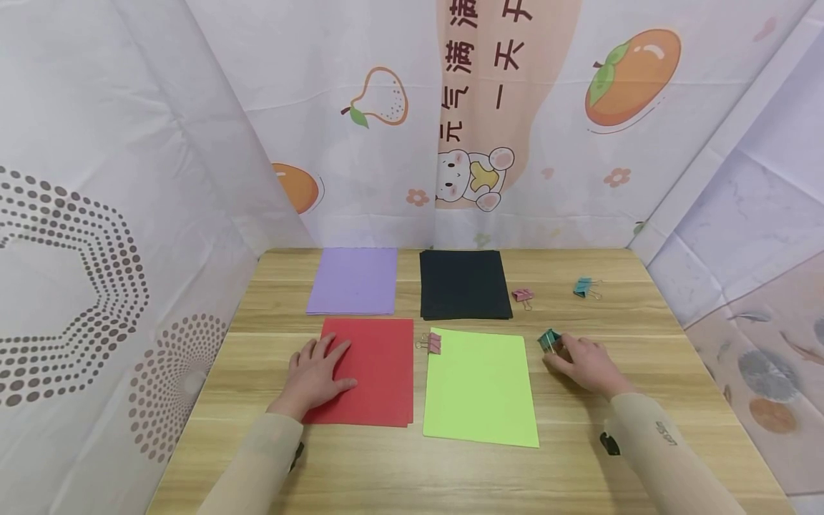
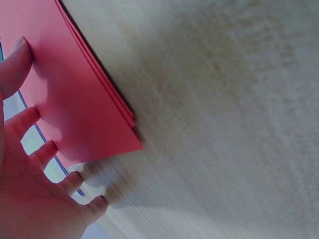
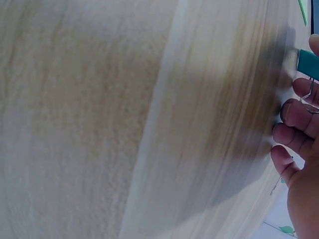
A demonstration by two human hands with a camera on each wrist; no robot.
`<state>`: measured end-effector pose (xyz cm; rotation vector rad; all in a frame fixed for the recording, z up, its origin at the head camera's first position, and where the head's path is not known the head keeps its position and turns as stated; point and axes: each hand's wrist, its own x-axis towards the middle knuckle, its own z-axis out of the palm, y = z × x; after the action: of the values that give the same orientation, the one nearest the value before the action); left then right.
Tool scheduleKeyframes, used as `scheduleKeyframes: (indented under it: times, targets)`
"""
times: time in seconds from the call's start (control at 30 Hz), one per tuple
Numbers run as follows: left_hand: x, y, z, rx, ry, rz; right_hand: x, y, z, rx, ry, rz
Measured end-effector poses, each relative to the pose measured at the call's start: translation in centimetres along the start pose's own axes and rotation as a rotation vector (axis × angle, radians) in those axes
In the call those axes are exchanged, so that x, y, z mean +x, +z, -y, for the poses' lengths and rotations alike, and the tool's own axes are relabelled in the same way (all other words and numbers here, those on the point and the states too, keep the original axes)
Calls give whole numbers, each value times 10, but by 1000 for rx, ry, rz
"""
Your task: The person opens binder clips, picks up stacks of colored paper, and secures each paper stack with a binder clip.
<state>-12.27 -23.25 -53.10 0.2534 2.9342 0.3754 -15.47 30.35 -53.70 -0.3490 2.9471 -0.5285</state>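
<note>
My left hand point(image 1: 317, 377) rests with spread fingers on the left part of a stack of red paper point(image 1: 380, 372). In the left wrist view the stack's sheets point(image 2: 75, 89) show slightly uneven edges, with the fingertips over one side. My right hand point(image 1: 589, 365) pinches a green binder clip point(image 1: 549, 340) between thumb and fingers, just right of a stack of lime-green paper point(image 1: 481, 390). Part of this clip point(image 3: 309, 64) appears at the right wrist view's edge, its wire handle by the fingers. A pink binder clip point(image 1: 434, 343) grips the lime-green stack at its upper left corner.
Farther back lie a stack of purple paper point(image 1: 354, 281) and a stack of black paper point(image 1: 465, 285). Another pink binder clip point(image 1: 523, 294) and a teal binder clip point(image 1: 583, 287) lie to their right. Printed curtains point(image 1: 373, 179) hang behind the wooden table point(image 1: 476, 476).
</note>
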Motion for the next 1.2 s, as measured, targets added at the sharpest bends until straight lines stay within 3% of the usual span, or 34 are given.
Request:
scheduleKeyframes:
  times: [0.67, 1.2]
  targets:
    - [1, 1, 1, 3, -2, -1, -2, 1, 0, -147, -132, -52]
    - [1, 0, 0, 2, -6, 7, 0, -1, -1, -241, -285, -165]
